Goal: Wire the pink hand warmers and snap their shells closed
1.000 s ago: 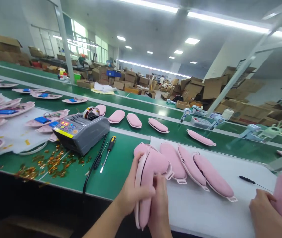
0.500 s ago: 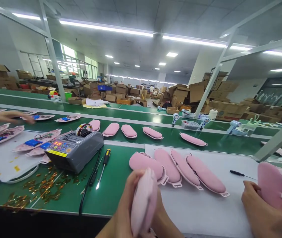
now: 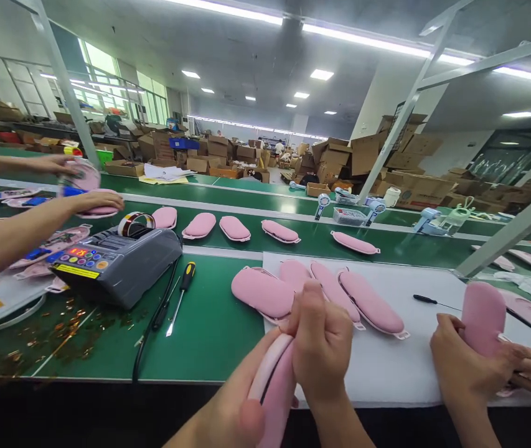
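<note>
A long pink padded shell (image 3: 278, 392), with a dark seam along its side, is held near the front edge of the bench. My left hand (image 3: 232, 407) is wrapped around it from the left, thumb lying along the side. At its far end, my right hand (image 3: 324, 339) is closed with the thumb on top; the fingertips are partly hidden. Just beyond lie several similar shells, among them a rounded one (image 3: 263, 291) at the left and a slanted one (image 3: 371, 302) at the right, on a white sheet (image 3: 386, 373).
A grey tape dispenser (image 3: 122, 267) and a yellow-black screwdriver (image 3: 182, 295) lie to the left. More pink shells (image 3: 280, 231) stand in a row on the green belt. Co-workers' hands (image 3: 465, 367) work at the right, and other arms (image 3: 17, 236) reach in from the left.
My right hand has come over the shell's far end, and the shell has tipped lower. The left co-worker's arms now reach across with a pink shell. The view has tilted slightly.
</note>
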The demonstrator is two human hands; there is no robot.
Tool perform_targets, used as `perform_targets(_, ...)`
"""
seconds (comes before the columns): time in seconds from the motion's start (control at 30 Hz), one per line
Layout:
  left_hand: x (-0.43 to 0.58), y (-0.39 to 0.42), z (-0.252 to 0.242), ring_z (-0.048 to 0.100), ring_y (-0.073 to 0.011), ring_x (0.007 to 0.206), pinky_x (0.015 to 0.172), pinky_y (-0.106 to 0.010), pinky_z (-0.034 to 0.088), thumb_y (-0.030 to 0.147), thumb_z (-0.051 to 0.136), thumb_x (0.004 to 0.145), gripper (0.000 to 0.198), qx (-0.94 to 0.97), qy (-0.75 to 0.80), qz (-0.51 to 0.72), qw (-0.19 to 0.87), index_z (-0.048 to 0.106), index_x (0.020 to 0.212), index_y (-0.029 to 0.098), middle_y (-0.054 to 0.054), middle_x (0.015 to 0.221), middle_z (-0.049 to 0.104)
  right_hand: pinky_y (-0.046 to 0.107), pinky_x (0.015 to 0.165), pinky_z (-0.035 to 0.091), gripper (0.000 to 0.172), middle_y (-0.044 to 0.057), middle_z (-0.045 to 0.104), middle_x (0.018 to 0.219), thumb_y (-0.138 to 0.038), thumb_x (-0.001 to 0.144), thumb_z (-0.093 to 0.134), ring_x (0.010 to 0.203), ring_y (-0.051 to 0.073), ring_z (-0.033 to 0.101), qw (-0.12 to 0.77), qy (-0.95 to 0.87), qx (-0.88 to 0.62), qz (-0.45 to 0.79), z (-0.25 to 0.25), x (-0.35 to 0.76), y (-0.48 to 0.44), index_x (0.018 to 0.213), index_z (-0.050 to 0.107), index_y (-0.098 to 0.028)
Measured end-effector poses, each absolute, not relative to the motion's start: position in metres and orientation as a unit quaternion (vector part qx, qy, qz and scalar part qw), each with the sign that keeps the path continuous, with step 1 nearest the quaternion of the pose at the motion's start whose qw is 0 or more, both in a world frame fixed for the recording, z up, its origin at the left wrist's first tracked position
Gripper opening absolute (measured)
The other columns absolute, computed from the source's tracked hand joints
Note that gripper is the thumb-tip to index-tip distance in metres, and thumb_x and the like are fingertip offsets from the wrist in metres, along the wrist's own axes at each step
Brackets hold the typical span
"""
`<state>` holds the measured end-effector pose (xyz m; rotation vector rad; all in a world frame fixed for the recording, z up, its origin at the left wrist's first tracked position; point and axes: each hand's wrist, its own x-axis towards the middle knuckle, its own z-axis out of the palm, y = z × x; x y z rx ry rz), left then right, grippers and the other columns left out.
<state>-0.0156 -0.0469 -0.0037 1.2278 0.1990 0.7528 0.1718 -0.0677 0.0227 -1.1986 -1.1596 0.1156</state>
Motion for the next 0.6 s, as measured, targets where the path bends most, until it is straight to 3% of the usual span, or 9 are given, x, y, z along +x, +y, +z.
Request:
perform_targets(0.1, -0.018, -0.035, 0.006, 0.055, -0.0258, 0.091, 0.079, -0.036, 0.046, 0.082, 0.053, 0.060, 0.098, 0.606, 0.103, 0.296, 0.731, 0.045, 0.136, 0.021, -0.011, 0.104, 0.060, 0.030, 0.069, 0.053, 0.031, 0.002, 0.065, 0.091, -0.044, 0.092, 0.051, 0.075, 0.013, 0.062, 0.647, -0.542, -0.533, 0.064, 0.020, 0.132, -0.050, 0.097, 0.062, -0.015)
perform_targets(0.17, -0.019, -0.027, 0.013, 0.053, -0.0204, 0.079, 0.072, -0.032, 0.045, 0.085, 0.045, 0.063, 0.095, 0.601, 0.145, 0.258, 0.743, 0.053, 0.128, 0.016, -0.008, 0.088, 0.059, 0.029, 0.066, 0.051, 0.031, 0.001, 0.064, 0.082, -0.041, 0.094, 0.048, 0.070, 0.013, 0.061, 0.635, -0.559, -0.529, 0.069, 0.023, 0.117, -0.045, 0.087, 0.064, -0.015)
perform_targets(0.3, -0.016, -0.026, 0.021, 0.047, -0.0144, 0.065, 0.065, -0.029, 0.041, 0.083, 0.029, 0.073, 0.087, 0.539, 0.215, 0.217, 0.785, 0.062, 0.108, 0.011, -0.002, 0.069, 0.053, 0.028, 0.055, 0.039, 0.047, 0.001, 0.055, 0.055, -0.027, 0.096, 0.034, 0.053, 0.013, 0.050, 0.611, -0.618, -0.495, 0.025, 0.027, 0.107, -0.048, 0.056, 0.057, -0.018)
perform_targets(0.43, -0.007, -0.033, 0.021, 0.047, -0.0142, 0.061, 0.066, -0.030, 0.041, 0.076, 0.024, 0.082, 0.076, 0.557, 0.265, 0.209, 0.759, 0.066, 0.087, 0.013, -0.001, 0.060, 0.053, 0.028, 0.053, 0.035, 0.047, 0.000, 0.049, 0.049, -0.019, 0.093, 0.030, 0.050, 0.013, 0.045, 0.626, -0.607, -0.487, -0.033, 0.022, 0.105, -0.052, 0.050, 0.048, -0.020)
perform_targets(0.53, -0.003, -0.028, 0.025, 0.052, -0.0168, 0.068, 0.072, -0.033, 0.044, 0.073, 0.020, 0.085, 0.077, 0.591, 0.283, 0.183, 0.733, 0.065, 0.102, 0.012, -0.003, 0.069, 0.059, 0.027, 0.054, 0.038, 0.047, 0.000, 0.053, 0.050, -0.022, 0.092, 0.032, 0.050, 0.013, 0.050, 0.628, -0.575, -0.525, 0.000, 0.020, 0.110, -0.049, 0.048, 0.049, -0.020)
perform_targets(0.6, -0.008, -0.022, 0.029, 0.056, -0.0194, 0.081, 0.080, -0.035, 0.045, 0.068, 0.027, 0.087, 0.071, 0.634, 0.302, 0.175, 0.690, 0.058, 0.120, 0.014, -0.007, 0.090, 0.064, 0.026, 0.053, 0.038, 0.047, 0.000, 0.054, 0.049, -0.024, 0.091, 0.033, 0.048, 0.013, 0.051, 0.623, -0.550, -0.556, 0.003, 0.018, 0.120, -0.046, 0.047, 0.050, -0.020)
